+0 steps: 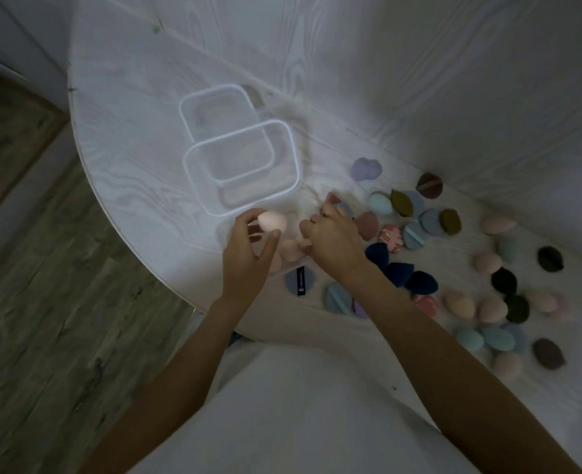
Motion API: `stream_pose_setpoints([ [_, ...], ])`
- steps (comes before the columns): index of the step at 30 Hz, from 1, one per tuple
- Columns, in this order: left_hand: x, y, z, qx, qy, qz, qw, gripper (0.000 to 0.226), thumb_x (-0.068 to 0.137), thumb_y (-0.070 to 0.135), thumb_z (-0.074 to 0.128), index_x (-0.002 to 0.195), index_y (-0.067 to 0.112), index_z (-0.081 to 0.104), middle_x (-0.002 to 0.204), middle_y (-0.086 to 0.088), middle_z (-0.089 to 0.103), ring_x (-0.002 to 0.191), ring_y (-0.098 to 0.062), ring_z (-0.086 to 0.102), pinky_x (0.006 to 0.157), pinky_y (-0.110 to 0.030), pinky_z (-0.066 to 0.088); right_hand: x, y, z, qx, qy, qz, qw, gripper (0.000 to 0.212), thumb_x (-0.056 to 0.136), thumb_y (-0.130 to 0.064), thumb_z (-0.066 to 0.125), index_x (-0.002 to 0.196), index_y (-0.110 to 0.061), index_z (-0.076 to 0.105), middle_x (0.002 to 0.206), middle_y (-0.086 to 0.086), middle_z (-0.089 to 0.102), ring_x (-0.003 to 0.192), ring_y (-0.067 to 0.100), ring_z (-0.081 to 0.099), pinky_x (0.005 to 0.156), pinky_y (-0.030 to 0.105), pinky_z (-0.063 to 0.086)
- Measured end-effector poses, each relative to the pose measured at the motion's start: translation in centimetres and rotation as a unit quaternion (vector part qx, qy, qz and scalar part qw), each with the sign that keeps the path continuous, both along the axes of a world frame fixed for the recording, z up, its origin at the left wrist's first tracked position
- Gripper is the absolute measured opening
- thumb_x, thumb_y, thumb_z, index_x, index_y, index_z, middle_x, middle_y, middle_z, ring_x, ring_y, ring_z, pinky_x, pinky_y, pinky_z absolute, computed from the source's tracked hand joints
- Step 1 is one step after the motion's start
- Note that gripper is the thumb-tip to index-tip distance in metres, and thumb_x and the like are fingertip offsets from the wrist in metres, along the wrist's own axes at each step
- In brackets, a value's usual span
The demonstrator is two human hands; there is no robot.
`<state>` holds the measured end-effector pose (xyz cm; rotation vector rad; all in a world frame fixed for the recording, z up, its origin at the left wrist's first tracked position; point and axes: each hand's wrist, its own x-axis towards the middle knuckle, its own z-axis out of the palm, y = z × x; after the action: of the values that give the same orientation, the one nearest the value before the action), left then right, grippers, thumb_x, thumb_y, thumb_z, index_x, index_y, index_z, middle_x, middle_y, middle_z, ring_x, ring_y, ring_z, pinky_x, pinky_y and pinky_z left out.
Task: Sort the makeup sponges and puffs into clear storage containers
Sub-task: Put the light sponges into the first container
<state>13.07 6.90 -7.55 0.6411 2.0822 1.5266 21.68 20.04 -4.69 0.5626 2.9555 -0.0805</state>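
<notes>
Head view shows your left hand pinching a pink sponge beside the clear containers, ready to drop, while your right hand curls over a blue puff.

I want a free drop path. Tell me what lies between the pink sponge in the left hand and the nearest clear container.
Head view: only bare white table separates the pink sponge from the nearest clear container, whose rim sits just above it.

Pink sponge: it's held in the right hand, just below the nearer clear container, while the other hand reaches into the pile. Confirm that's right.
Not quite. In the head view the pink sponge is held in the left hand, not the right. It does sit just below the nearer clear container, and the right hand is in the pile.
</notes>
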Motion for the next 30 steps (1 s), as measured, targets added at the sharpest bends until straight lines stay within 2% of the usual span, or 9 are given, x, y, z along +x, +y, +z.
stream_pose_setpoints([
  [4,-0.1,0.4,-0.3,-0.044,0.022,-0.018,0.999,0.03,0.089,0.023,0.06,0.116,0.024,0.048,0.112,0.01,0.056,0.094,-0.005,0.055,0.077,-0.02,0.045,1.2,1.2,-0.6,-0.032,0.002,0.046,0.998,0.017,0.063,-0.016,0.071,0.048,-0.014,0.065,0.053,-0.002,0.059,0.068,0.026,0.053,0.068,0.035,0.051],
  [8,-0.2,0.9,-0.3,-0.079,0.071,-0.084,0.991,0.03,0.086,0.017,0.063,0.114,0.016,0.052,0.111,0.008,0.055,0.09,-0.001,0.052,0.068,-0.002,0.036,2.5,1.2,-0.1,-0.019,0.049,0.029,0.998,0.023,0.075,-0.026,0.059,0.055,-0.022,0.071,0.097,0.0,0.066,0.092,0.022,0.046,0.076,0.031,0.03],
  [10,-0.3,1.4,-0.4,-0.082,0.116,-0.105,0.984,0.028,0.084,0.015,0.065,0.109,0.016,0.054,0.11,0.004,0.056,0.088,0.0,0.05,0.068,-0.001,0.035,3.2,0.6,-0.4,-0.01,0.052,0.015,0.998,0.025,0.079,-0.028,0.059,0.057,-0.025,0.071,0.118,0.003,0.061,0.103,0.025,0.045,0.08,0.036,0.036],
  [13,-0.3,2.5,-0.4,-0.085,0.139,-0.11,0.98,0.025,0.081,0.014,0.067,0.102,0.014,0.055,0.106,0.0,0.055,0.088,-0.004,0.053,0.064,-0.008,0.039,4.1,-0.2,-1.0,-0.021,0.071,-0.016,0.997,0.033,0.085,-0.031,0.048,0.062,-0.025,0.071,0.135,0.01,0.052,0.116,0.033,0.046,0.083,0.041,0.045],
  [16,0.2,3.6,-0.4,-0.113,0.175,-0.134,0.969,0.024,0.079,0.014,0.067,0.099,0.011,0.054,0.104,-0.003,0.055,0.085,-0.014,0.058,0.061,-0.03,0.047,4.6,-0.4,-1.3,-0.049,0.093,-0.037,0.994,0.035,0.087,-0.033,0.043,0.069,-0.024,0.072,0.137,0.015,0.05,0.119,0.037,0.049,0.083,0.044,0.047],
  [18,0.7,4.0,-0.8,-0.156,0.234,-0.157,0.947,0.023,0.08,0.014,0.066,0.1,0.009,0.057,0.101,-0.008,0.057,0.078,-0.026,0.061,0.057,-0.035,0.047,4.9,-0.5,-1.4,-0.066,0.101,-0.051,0.991,0.034,0.088,-0.033,0.042,0.077,-0.024,0.073,0.137,0.016,0.049,0.12,0.038,0.049,0.085,0.045,0.046],
  [21,1.1,4.1,-1.2,-0.192,0.234,-0.181,0.936,0.028,0.087,0.017,0.059,0.114,0.011,0.059,0.113,-0.011,0.06,0.088,-0.032,0.062,0.072,-0.04,0.049,5.0,-0.6,-1.4,-0.075,0.116,-0.064,0.988,0.035,0.086,-0.033,0.041,0.076,-0.025,0.074,0.136,0.017,0.05,0.121,0.038,0.049,0.085,0.045,0.046],
  [25,0.6,3.3,-0.6,-0.171,0.133,-0.226,0.95,0.04,0.095,0.028,0.049,0.133,0.015,0.047,0.133,-0.005,0.054,0.117,-0.022,0.053,0.096,-0.028,0.037,5.1,-0.5,-1.8,-0.093,0.117,-0.082,0.985,0.032,0.085,-0.031,0.045,0.081,-0.022,0.075,0.136,0.018,0.05,0.122,0.039,0.047,0.086,0.046,0.045],
  [30,0.6,1.4,0.0,-0.2,0.104,-0.345,0.911,0.079,0.084,0.048,0.06,0.146,0.022,0.021,0.153,0.004,0.024,0.136,-0.016,0.03,0.11,-0.039,0.03,5.4,-0.4,-1.6,-0.137,0.126,-0.127,0.974,0.025,0.084,-0.024,0.055,0.101,-0.014,0.071,0.136,0.019,0.048,0.124,0.04,0.043,0.093,0.049,0.044],
])
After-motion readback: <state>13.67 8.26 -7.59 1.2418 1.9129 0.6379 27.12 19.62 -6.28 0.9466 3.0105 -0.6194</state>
